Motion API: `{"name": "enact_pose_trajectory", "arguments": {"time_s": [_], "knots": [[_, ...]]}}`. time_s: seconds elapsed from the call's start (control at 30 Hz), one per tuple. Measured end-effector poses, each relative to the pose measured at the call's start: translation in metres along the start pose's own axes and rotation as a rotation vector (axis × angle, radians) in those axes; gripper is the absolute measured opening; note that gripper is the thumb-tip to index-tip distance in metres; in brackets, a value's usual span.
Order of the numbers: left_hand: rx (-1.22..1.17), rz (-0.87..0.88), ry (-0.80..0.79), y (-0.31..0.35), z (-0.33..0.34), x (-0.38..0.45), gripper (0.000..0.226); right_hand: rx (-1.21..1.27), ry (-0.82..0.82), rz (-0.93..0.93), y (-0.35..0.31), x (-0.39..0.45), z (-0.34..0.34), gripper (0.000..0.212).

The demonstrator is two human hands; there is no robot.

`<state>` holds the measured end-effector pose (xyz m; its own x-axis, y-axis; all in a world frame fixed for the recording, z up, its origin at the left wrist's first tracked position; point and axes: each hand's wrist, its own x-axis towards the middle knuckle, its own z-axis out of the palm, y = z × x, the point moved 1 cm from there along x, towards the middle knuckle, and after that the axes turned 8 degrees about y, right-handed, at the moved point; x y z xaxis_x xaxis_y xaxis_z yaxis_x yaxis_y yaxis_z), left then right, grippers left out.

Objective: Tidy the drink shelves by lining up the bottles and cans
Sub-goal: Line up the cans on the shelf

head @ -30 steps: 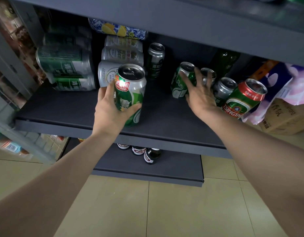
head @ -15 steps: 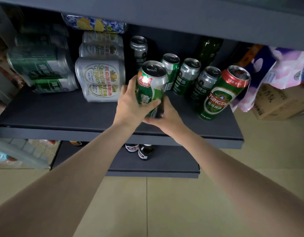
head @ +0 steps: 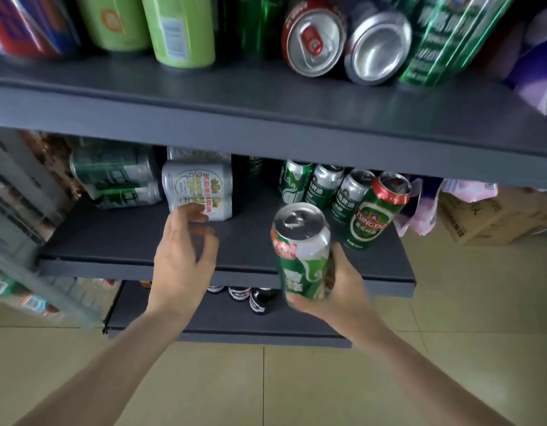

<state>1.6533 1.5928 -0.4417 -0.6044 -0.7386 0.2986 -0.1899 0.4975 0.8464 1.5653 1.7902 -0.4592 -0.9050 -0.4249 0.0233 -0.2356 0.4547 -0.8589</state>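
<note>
My right hand point(head: 336, 290) grips a green and white beer can point(head: 303, 250) from below, upright, in front of the dark middle shelf point(head: 118, 241). My left hand point(head: 181, 256) hovers over that shelf with fingers loosely curled and holds nothing, its fingertips near a white can pack point(head: 198, 189). Behind the held can stand a red-topped Tsingtao can point(head: 376, 210) and three green cans point(head: 321, 189) in a leaning row.
Shrink-wrapped green can packs point(head: 115, 176) lie at the shelf's left. The upper shelf point(head: 266, 118) carries light green cans point(head: 180, 29) and cans lying on their sides point(head: 315, 38). Dark bottles point(head: 259, 299) stand on the bottom shelf. A cardboard box point(head: 493, 216) sits on the floor at right.
The green can passed from my left hand to my right hand. My left hand let go and moved left toward the white pack. The view tilted up, showing the upper shelf.
</note>
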Motion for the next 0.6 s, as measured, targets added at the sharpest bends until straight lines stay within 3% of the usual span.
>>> {"name": "enact_pose_trajectory", "arguments": {"time_s": [0.23,0.4,0.53,0.6], "knots": [[0.040,0.235,0.032,0.084,-0.041,-0.011,0.033,0.009,0.114,-0.112,-0.087,-0.042,-0.109,0.070],[-0.009,0.334,0.095,0.162,-0.027,0.022,0.026,0.108,0.351,-0.219,-0.149,-0.006,-0.181,0.067],[0.059,0.371,0.117,0.210,0.001,0.058,0.026,0.107,0.491,-0.186,-0.160,0.036,-0.204,0.064],[0.116,0.373,0.158,0.224,0.017,0.074,0.036,0.123,0.541,-0.148,-0.156,0.058,-0.206,0.064]]}}
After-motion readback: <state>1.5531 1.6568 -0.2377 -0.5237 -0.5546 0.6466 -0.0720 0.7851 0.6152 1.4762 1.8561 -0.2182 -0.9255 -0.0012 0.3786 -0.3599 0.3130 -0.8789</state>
